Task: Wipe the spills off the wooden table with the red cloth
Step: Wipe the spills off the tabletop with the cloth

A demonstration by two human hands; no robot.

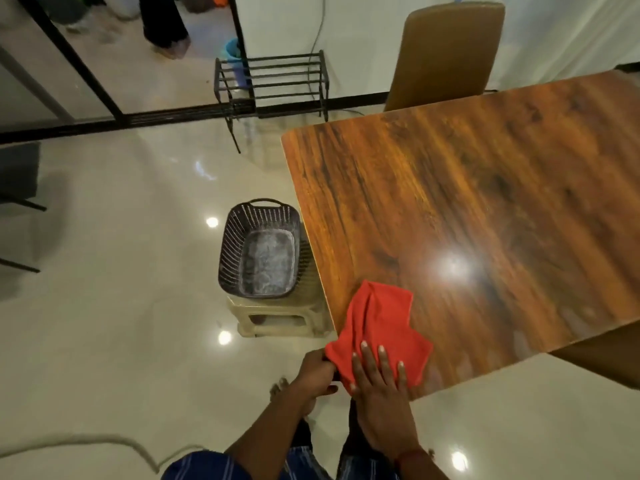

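Note:
The red cloth (379, 327) lies crumpled on the near left corner of the wooden table (485, 202), one edge hanging over the side. My right hand (377, 379) rests flat on the cloth's near part, fingers spread. My left hand (317, 374) pinches the cloth's overhanging left corner just off the table edge. Faint pale smears (575, 317) show on the tabletop to the right of the cloth.
A dark perforated basket (261, 249) sits on a low cream stool (277, 318) beside the table's left edge. A brown chair (446, 53) stands at the far side. A black metal rack (273, 84) stands against the wall. A cable (104, 441) lies on the floor.

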